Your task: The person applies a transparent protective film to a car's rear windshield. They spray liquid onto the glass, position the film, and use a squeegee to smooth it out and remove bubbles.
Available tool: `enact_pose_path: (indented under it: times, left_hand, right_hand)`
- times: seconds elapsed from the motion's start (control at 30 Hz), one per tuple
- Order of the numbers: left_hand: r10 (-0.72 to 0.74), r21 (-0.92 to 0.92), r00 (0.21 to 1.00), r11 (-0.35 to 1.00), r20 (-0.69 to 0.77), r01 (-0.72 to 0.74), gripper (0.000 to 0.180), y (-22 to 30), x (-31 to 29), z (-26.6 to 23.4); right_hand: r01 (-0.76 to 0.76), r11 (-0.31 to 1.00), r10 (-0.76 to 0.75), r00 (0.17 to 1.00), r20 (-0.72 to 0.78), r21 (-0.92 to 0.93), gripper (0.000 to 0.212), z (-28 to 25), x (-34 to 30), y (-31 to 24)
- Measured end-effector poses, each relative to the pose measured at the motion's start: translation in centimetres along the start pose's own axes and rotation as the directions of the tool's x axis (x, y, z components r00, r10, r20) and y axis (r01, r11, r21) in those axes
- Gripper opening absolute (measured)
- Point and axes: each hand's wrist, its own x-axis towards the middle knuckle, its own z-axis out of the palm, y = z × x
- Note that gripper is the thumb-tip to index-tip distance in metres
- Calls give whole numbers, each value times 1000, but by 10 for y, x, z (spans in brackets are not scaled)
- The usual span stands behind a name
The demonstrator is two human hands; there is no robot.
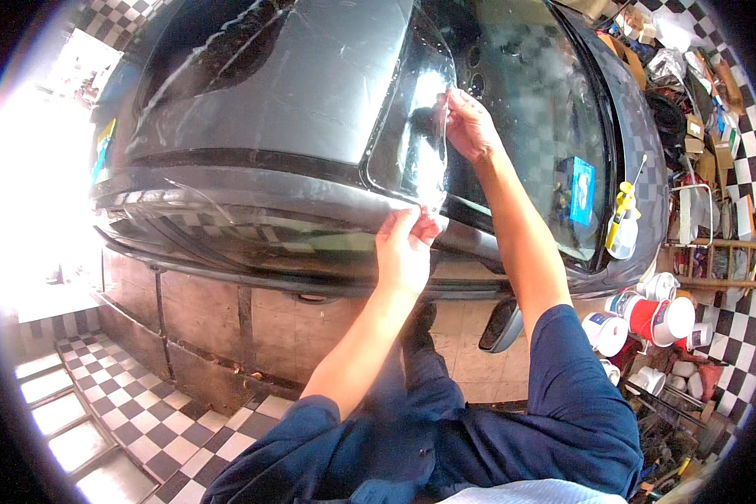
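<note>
A sheet of clear, glossy film [427, 139] lies over the front edge of a dark car's roof [311, 92], beside the top of the windshield [533, 109]. Its surface shines with bright reflections. My left hand [403, 252] pinches the near corner of the film, above the side window frame. Farther away, my right hand [472, 126] grips the film's windshield-side edge between thumb and fingers. Both arms are stretched out over the car's side.
A blue box [583, 191] rests on the lower windshield. By the hood stands a yellow and white spray bottle [622, 225]. The side mirror [501, 325] sticks out below my right arm. Paint buckets [664, 322] and clutter crowd the right. Whitish streaks mark the roof's left part.
</note>
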Motion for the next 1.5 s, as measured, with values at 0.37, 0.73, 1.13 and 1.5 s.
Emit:
enact_pose_path:
  times: [0.37,0.73,1.13,1.5]
  left_hand:
    - [144,134,989,980,26,-146,6,-3,5,-3]
    - [160,135,987,977,31,-163,4,-6,8,-9]
    - [121,141,993,983,-10,-119,3,-9,7,-6]
    - [132,130,991,982,31,-135,4,-7,7,-12]
  right_hand:
    - [-158,904,77,974,-213,-397,10,-33,-5,-16]
    - [-117,925,29,970,-241,-361,7,-9,-10,-17]
    - [98,995,-98,986,-134,-8,13,-24,-8,5]
    - [58,998,-59,998,-18,-35,15,-14,-7,14]
